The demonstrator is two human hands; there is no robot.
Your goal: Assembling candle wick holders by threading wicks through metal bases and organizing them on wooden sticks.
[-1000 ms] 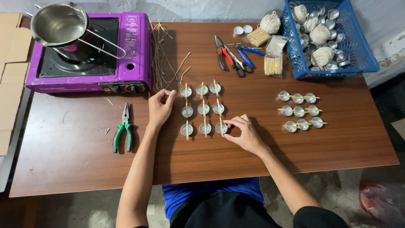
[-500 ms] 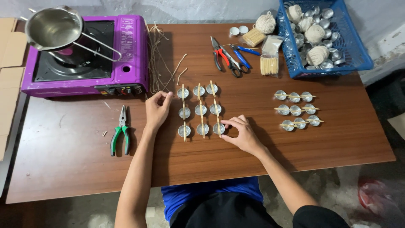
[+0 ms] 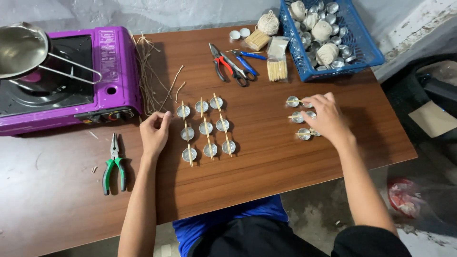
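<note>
Several small round metal cups with wooden sticks laid across them (image 3: 205, 127) stand in a three-by-three block on the brown table (image 3: 266, 166). My left hand (image 3: 154, 131) rests loosely curled just left of that block, holding nothing I can see. A second group of the same cups (image 3: 296, 117) sits farther right. My right hand (image 3: 325, 118) lies over that group with its fingers spread on the cups, hiding most of them.
A purple portable stove (image 3: 102, 81) with a metal pan (image 3: 19, 50) is at the back left. Green-handled pliers (image 3: 113, 164) lie on the left. Loose wicks (image 3: 150, 71), red and blue hand tools (image 3: 233, 66), a stick bundle (image 3: 277, 69) and a blue basket (image 3: 362, 43) sit at the back.
My right hand left the right edge of the nine-cup block and moved right onto the second group of cups. My left hand stayed beside the block.
</note>
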